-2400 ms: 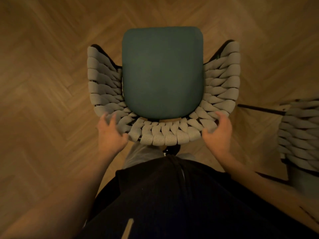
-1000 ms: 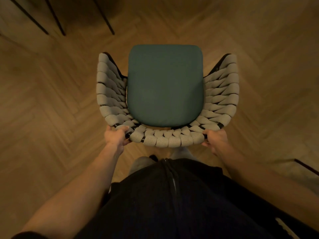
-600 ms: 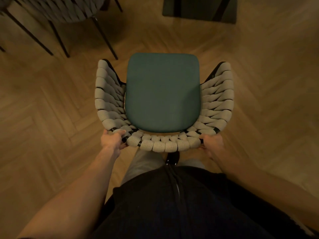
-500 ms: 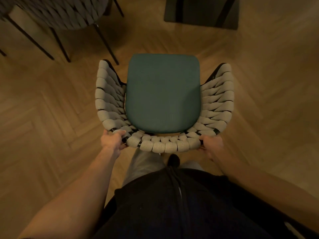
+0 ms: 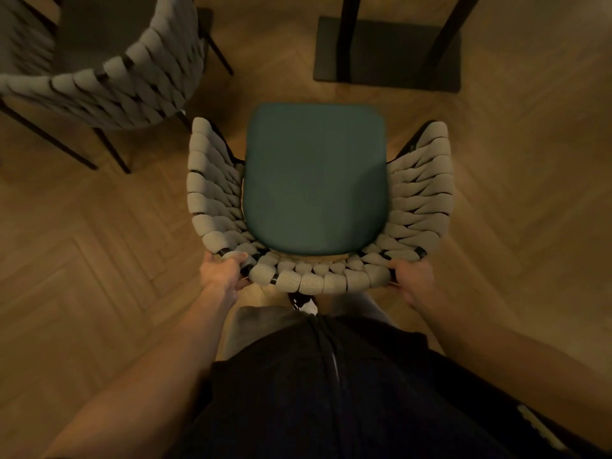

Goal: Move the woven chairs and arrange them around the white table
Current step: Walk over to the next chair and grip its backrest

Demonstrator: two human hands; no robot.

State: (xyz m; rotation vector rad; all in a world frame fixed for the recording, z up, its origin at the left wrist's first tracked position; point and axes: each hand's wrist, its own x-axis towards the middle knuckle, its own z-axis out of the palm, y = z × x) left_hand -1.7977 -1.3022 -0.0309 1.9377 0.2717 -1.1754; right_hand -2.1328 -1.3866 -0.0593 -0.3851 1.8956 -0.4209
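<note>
Straight below me is a woven chair (image 5: pixel 212 193) with a grey rope backrest and a teal seat cushion (image 5: pixel 316 180). My left hand (image 5: pixel 222 271) grips the back rim at its left corner. At the right corner my right hand (image 5: pixel 412 276) grips the same rim. The seat's front edge points toward a dark flat table base (image 5: pixel 387 53) with two dark legs rising from it. The tabletop is out of view.
A second woven chair (image 5: pixel 109 84) with thin black legs stands at the upper left, its back close to the held chair's left arm. Herringbone wood floor (image 5: pixel 82 276) lies open on the left and right. My dark clothing fills the bottom.
Both hands closed on the chair's back rim and carried it forward. The table base and the second chair have come into view and grown nearer.
</note>
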